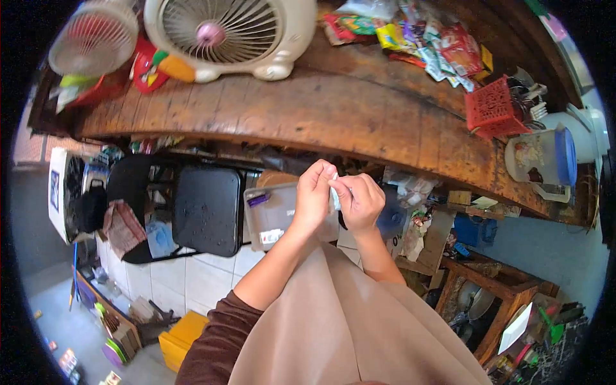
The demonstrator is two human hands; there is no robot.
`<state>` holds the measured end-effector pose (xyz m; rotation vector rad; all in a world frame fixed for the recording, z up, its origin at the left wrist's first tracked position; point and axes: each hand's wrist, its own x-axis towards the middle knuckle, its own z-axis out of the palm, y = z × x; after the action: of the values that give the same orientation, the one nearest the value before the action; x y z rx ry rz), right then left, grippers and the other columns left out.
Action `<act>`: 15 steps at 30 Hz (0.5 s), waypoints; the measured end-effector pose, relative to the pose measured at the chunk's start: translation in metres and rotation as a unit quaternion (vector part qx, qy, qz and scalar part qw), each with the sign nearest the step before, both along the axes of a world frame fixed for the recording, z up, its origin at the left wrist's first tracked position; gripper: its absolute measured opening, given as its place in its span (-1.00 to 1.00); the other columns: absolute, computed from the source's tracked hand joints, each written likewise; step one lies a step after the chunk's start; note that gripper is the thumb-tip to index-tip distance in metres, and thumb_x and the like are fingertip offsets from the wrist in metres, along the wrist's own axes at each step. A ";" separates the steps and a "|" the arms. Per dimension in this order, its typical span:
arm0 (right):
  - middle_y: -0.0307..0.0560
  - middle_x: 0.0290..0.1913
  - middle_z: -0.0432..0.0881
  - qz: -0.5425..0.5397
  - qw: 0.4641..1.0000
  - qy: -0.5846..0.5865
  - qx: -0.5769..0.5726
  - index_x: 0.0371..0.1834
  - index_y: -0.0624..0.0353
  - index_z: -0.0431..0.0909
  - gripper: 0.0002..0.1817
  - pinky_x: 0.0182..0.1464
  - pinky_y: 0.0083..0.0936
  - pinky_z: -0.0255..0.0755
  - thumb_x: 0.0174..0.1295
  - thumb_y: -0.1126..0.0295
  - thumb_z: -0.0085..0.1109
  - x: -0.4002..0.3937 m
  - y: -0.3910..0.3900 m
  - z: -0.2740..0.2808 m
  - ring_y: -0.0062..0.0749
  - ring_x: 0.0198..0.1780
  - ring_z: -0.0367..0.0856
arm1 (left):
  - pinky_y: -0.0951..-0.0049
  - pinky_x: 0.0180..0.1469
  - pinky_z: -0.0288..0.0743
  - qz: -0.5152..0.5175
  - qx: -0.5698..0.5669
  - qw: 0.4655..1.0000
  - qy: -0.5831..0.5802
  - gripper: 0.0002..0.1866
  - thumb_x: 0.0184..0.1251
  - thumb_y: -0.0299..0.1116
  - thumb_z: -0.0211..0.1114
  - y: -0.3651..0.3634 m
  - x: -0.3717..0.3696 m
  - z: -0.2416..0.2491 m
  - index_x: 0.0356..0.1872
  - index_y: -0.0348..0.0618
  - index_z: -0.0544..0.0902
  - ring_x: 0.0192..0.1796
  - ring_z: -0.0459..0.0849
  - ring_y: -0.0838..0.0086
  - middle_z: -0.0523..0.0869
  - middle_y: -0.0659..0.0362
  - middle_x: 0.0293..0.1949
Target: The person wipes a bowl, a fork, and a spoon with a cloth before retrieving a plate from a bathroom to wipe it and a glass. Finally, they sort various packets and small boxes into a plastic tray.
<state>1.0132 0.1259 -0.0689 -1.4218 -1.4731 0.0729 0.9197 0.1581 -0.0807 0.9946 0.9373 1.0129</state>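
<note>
Both hands are raised close together at the middle of the view, over a translucent plastic container (276, 221). My left hand (314, 189) has its fingers pinched on the top of a small whitish packet (335, 196). My right hand (359, 197) is closed on the same packet from the other side, thumb pressed against it. Most of the packet is hidden by the fingers. Inside the container lie a purple packet (258, 199) and a white piece (271, 236).
A wooden counter (289, 115) runs across, holding a fan (221, 32), colourful sachets (436, 51), a red basket (491, 108) and a lidded tub (539, 157). Black chairs (207, 210) stand at left. A yellow box (183, 340) is lower left; a wooden stand (487, 282) is right.
</note>
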 end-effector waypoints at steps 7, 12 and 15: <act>-0.06 -0.61 0.48 0.105 0.891 0.326 -0.299 -0.51 0.25 0.50 -0.83 -0.55 -0.59 0.28 -0.03 0.39 0.25 -0.038 -0.030 -0.034 -0.35 -0.58 0.48 | 0.35 -0.48 0.32 0.030 0.082 0.955 0.282 -0.78 0.24 -0.32 0.06 -0.027 -0.052 -0.005 -0.47 -0.29 0.42 -0.57 0.42 0.25 0.48 -0.06 -0.60; -0.05 -0.51 0.49 0.101 0.976 0.069 -0.181 -0.50 0.21 0.51 -0.88 -0.52 -0.55 0.32 -0.02 0.42 0.23 -0.061 -0.045 -0.026 -0.35 -0.55 0.50 | 0.50 -0.47 0.27 -0.034 -0.005 0.977 0.209 -0.77 0.26 -0.29 0.07 -0.034 -0.079 -0.042 -0.51 -0.23 0.44 -0.54 0.37 0.54 0.47 0.19 -0.61; -0.08 -0.52 0.48 0.109 0.986 -0.004 -0.130 -0.47 0.18 0.52 -0.88 -0.52 -0.51 0.33 -0.06 0.44 0.25 -0.065 -0.050 -0.023 -0.34 -0.57 0.49 | 0.59 -0.49 0.24 -0.045 -0.089 0.990 0.095 -0.77 0.27 -0.28 0.08 -0.038 -0.084 -0.052 -0.51 -0.19 0.46 -0.52 0.34 0.70 0.46 0.34 -0.59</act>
<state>0.9479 0.0755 -0.0919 -1.4591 -1.6674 0.4094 0.8354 0.1196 -0.1323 0.9851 1.1100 0.7546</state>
